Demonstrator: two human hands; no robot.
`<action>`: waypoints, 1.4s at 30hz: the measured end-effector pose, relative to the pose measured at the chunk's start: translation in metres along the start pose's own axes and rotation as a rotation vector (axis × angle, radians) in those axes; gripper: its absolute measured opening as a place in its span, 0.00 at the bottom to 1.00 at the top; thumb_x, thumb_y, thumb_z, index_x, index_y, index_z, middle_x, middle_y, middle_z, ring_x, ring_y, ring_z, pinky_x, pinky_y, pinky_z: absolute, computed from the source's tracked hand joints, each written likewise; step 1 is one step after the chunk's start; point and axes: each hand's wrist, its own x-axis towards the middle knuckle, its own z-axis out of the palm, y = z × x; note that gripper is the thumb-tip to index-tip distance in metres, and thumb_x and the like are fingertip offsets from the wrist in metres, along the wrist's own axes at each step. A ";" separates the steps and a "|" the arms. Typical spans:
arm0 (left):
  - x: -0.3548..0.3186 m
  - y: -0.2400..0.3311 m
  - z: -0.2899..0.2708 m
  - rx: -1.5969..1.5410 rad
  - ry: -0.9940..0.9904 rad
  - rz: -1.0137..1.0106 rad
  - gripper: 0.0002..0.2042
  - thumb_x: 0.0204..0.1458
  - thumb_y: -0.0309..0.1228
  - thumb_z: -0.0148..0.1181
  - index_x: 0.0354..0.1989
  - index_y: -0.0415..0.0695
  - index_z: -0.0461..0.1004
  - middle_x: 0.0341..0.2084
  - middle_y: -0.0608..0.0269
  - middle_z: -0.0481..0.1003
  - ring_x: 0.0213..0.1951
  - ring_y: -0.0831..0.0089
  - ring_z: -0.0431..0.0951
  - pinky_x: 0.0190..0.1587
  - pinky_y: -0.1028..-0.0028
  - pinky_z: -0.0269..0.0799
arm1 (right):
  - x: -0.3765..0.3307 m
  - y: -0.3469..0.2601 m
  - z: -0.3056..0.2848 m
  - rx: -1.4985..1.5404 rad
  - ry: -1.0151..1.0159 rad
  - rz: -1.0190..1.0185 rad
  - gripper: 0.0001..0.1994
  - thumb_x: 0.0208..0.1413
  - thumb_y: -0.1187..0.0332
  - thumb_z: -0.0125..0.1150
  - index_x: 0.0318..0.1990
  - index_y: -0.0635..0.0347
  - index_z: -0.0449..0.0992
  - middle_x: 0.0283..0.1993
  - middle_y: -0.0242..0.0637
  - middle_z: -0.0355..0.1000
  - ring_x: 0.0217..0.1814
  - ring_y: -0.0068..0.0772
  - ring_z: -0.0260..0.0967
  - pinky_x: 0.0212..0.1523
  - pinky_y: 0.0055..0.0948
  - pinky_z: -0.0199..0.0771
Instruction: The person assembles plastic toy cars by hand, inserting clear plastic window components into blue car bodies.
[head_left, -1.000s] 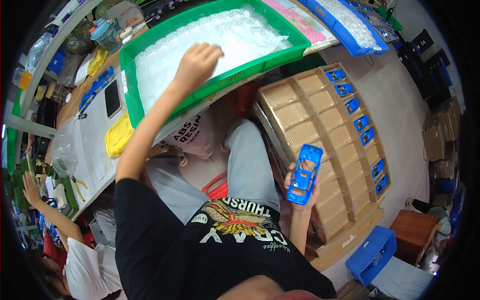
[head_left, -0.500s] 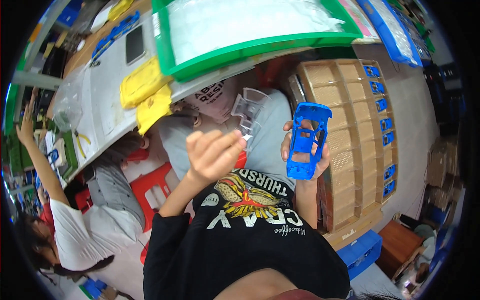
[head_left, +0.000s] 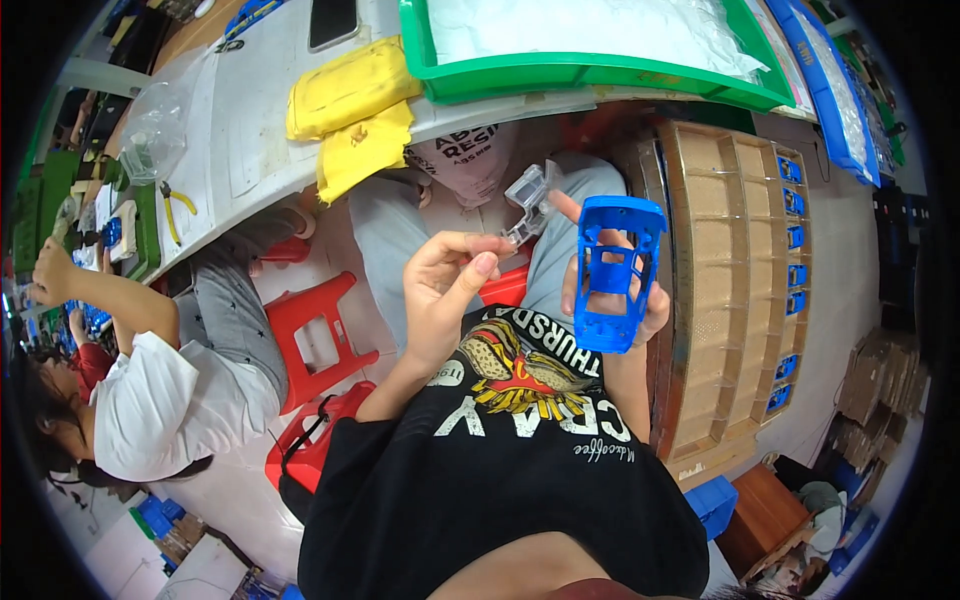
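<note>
My left hand (head_left: pixel 445 285) pinches one end of a clear plastic part (head_left: pixel 533 190) between thumb and fingertips. This part is see-through, with frame-like sections, and is held over my lap to the left of a blue toy car body shell (head_left: pixel 608 328). My right hand (head_left: pixel 655 312) grips the shell from behind and at its sides, keeping it upright with its window openings showing. One finger of that hand reaches out past the shell toward the clear part; whether it touches is hard to tell. The shell hides much of my right palm.
To the right stands a compartmented cardboard tray (head_left: pixel 708 220) with several blue shells in its far-right column. Ahead, a green bin (head_left: pixel 590 72) lined with white sits on the table (head_left: pixel 250 130), beside yellow cloths (head_left: pixel 355 90). A co-worker (head_left: pixel 185 400) sits at left, near red stools (head_left: pixel 318 335).
The clear part has turned and come closer to the blue shell, with my left hand moving right. A right-hand finger now extends toward it. The whole view has shifted slightly.
</note>
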 end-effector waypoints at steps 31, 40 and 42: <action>0.014 0.008 -0.034 0.310 -0.394 -0.295 0.08 0.51 0.29 0.48 0.24 0.38 0.66 0.22 0.68 0.68 0.30 0.82 0.66 0.36 0.80 0.61 | 0.008 0.011 0.014 -0.055 0.020 -0.121 0.46 0.41 0.45 0.54 0.56 0.75 0.43 0.50 0.55 0.56 0.23 0.35 0.64 0.20 0.26 0.63; 0.014 0.002 -0.010 0.007 -0.161 -0.252 0.11 0.55 0.37 0.38 0.34 0.41 0.62 0.22 0.60 0.71 0.23 0.75 0.72 0.29 0.80 0.58 | 0.002 0.012 0.015 -0.153 0.069 -0.045 0.47 0.38 0.45 0.56 0.56 0.75 0.44 0.52 0.55 0.54 0.24 0.35 0.66 0.20 0.25 0.66; 0.013 0.000 -0.006 0.015 -0.174 -0.244 0.10 0.56 0.36 0.38 0.33 0.42 0.62 0.22 0.60 0.70 0.21 0.77 0.71 0.27 0.82 0.59 | 0.001 0.013 0.012 -0.188 0.067 -0.050 0.47 0.38 0.45 0.56 0.56 0.75 0.45 0.53 0.55 0.54 0.25 0.36 0.66 0.21 0.25 0.66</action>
